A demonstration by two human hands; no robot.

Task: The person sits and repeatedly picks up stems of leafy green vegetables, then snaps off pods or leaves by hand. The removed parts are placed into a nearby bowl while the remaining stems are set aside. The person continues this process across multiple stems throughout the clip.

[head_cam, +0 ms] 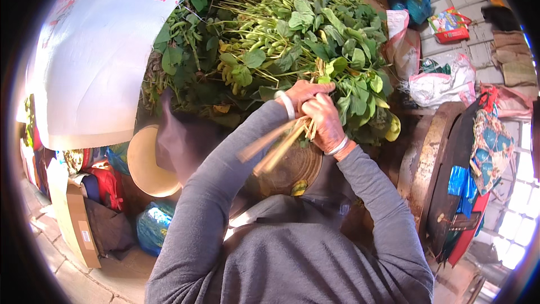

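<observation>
Both my hands meet at the near edge of a large heap of green soybean plants [270,29], which bear pods and leaves. My right hand [324,120] is a fist around a band of dry straw strands [280,147], whose loose ends stick out toward my body and look blurred. Pressed against it, my left hand [304,93] grips the same straw, thumb stretched toward the leaves. A short twist of straw [320,67] shows just beyond the thumb. A bangle circles each wrist. Part of the left fingers is hidden.
A white printed sheet [97,59] covers the heap's left part. Below it are a cream-coloured round container [147,164], a blue plastic bag [155,228] and a cardboard box [71,215]. A rusty curved metal rim [432,164] and white woven sacks [443,84] lie to the right.
</observation>
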